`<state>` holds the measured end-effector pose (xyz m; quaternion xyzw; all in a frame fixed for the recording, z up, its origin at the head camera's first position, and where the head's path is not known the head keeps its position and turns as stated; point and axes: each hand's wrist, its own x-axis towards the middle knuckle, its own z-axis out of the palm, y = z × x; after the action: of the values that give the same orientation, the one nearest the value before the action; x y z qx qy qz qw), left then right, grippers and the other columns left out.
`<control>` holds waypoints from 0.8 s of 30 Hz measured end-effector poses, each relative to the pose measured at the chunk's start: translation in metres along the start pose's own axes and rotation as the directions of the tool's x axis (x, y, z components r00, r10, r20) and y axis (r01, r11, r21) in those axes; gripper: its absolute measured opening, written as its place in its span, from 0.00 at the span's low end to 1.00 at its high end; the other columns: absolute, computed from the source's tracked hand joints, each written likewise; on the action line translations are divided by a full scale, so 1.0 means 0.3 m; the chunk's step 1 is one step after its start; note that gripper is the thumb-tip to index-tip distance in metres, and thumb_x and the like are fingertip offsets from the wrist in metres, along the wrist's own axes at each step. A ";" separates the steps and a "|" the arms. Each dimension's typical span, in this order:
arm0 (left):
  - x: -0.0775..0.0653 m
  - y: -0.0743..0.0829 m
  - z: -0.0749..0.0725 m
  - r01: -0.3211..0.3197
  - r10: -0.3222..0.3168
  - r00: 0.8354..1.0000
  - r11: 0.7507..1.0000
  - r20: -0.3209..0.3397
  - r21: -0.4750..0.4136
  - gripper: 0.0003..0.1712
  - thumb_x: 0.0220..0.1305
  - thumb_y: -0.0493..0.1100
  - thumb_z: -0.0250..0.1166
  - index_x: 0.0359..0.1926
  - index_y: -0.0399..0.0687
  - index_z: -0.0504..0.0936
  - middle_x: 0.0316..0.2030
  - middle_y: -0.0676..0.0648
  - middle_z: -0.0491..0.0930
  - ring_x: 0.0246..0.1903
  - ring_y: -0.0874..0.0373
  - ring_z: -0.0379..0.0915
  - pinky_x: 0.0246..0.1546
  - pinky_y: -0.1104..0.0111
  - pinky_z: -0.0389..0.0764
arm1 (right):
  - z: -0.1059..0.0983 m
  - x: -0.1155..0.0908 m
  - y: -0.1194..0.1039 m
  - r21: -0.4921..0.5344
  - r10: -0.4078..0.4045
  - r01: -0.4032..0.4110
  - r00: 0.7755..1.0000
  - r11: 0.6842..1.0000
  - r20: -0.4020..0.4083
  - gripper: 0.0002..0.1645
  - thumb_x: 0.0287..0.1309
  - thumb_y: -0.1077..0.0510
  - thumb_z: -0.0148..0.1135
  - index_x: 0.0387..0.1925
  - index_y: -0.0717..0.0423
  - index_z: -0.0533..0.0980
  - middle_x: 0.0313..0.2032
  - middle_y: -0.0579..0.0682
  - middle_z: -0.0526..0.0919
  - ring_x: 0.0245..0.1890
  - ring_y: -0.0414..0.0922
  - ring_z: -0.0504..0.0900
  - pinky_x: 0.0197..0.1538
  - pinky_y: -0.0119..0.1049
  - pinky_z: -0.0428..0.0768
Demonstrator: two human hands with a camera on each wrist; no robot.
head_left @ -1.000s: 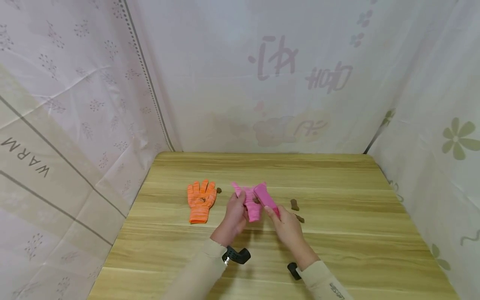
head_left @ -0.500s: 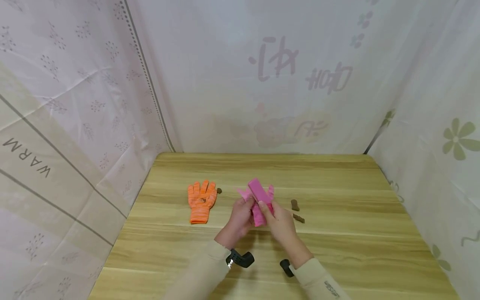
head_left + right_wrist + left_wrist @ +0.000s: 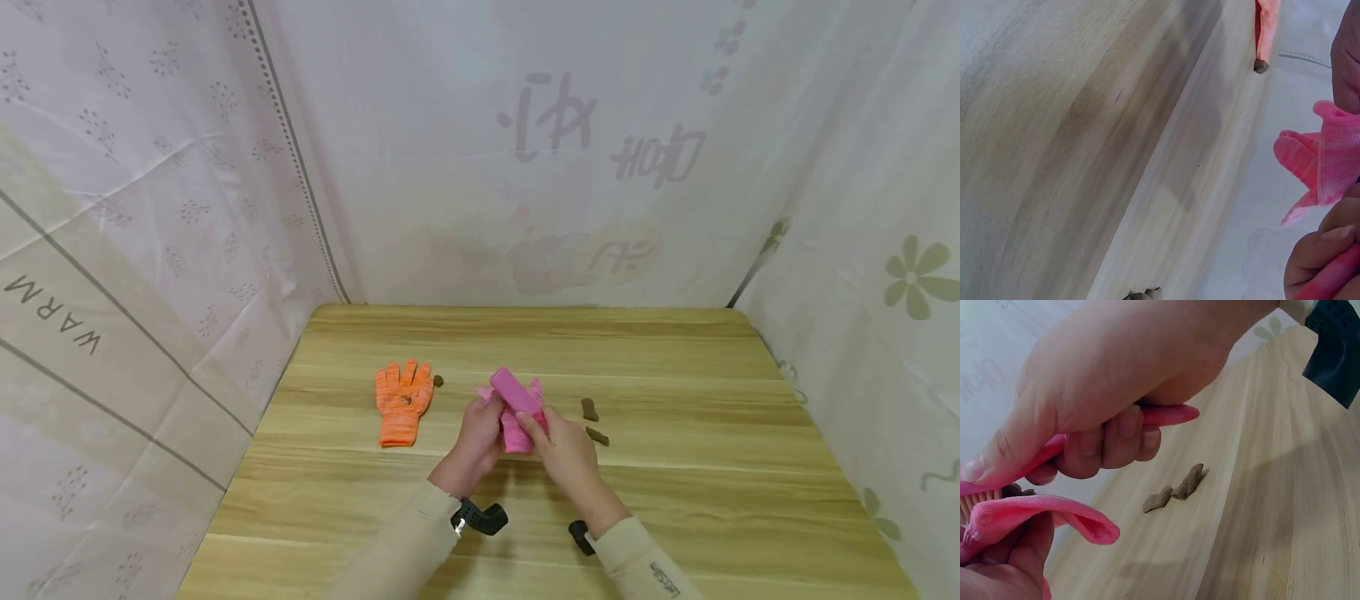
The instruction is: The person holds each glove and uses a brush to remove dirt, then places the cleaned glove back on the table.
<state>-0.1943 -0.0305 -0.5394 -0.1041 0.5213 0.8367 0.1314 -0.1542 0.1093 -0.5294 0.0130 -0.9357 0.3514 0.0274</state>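
Observation:
My left hand (image 3: 477,433) grips a pink knit glove (image 3: 517,435) above the table's middle. My right hand (image 3: 567,450) holds a pink brush (image 3: 517,392) by its handle, laid slantwise over the glove. In the left wrist view, the pale bristles (image 3: 971,501) meet the glove (image 3: 1041,509) beside a dark brown lump (image 3: 1016,490). The right thumb lies along the brush's back. Glove fingers (image 3: 1297,153) stick out in the right wrist view. Most of the glove's face is hidden under the brush.
An orange glove (image 3: 400,412) with a brown smear lies flat on the left of the wooden table (image 3: 675,358). A small brown lump (image 3: 438,381) sits by it. Two brown pieces (image 3: 590,409) lie to the right of my hands. Patterned cloth (image 3: 450,167) hangs around the table.
The brush has moved from the glove's right side up and left across it, then slightly down. Both hands have drawn closer together. The orange glove has stayed still.

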 end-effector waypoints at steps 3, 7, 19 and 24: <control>0.000 0.001 0.000 0.012 -0.012 1.000 1.000 -0.004 0.012 0.20 0.79 0.45 0.51 0.54 0.34 0.80 0.42 0.47 0.82 0.39 0.62 0.78 0.39 0.72 0.83 | -0.003 -0.001 0.006 0.000 0.013 -0.013 1.000 1.000 0.018 0.30 0.72 0.30 0.47 0.35 0.51 0.73 0.19 0.46 0.66 0.20 0.43 0.66 0.24 0.35 0.63; 0.000 0.003 0.000 0.016 -0.016 1.000 1.000 -0.001 0.026 0.20 0.78 0.44 0.50 0.54 0.34 0.80 0.41 0.47 0.82 0.39 0.62 0.78 0.39 0.71 0.83 | -0.004 -0.001 0.014 -0.019 0.009 -0.009 1.000 1.000 0.022 0.29 0.72 0.30 0.48 0.34 0.51 0.73 0.19 0.45 0.66 0.20 0.42 0.65 0.24 0.35 0.62; -0.002 0.005 0.001 -0.031 0.030 1.000 0.997 0.008 0.067 0.20 0.78 0.44 0.52 0.54 0.33 0.81 0.41 0.49 0.83 0.41 0.63 0.78 0.41 0.71 0.81 | -0.001 -0.002 0.028 -0.098 -0.024 0.025 1.000 0.995 0.014 0.27 0.71 0.32 0.49 0.35 0.50 0.73 0.18 0.45 0.64 0.20 0.43 0.66 0.23 0.34 0.60; -0.002 0.007 0.000 -0.036 0.035 0.999 0.997 0.013 0.075 0.20 0.78 0.45 0.52 0.53 0.33 0.81 0.40 0.49 0.83 0.38 0.63 0.78 0.39 0.71 0.82 | -0.011 -0.003 0.023 -0.113 -0.028 0.031 0.999 0.993 0.022 0.27 0.71 0.32 0.49 0.36 0.50 0.73 0.18 0.45 0.65 0.20 0.43 0.66 0.23 0.35 0.60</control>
<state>-0.1943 -0.0314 -0.5374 -0.0849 0.5533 0.8194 0.1232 -0.1533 0.1167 -0.5316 0.0289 -0.9541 0.2970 0.0236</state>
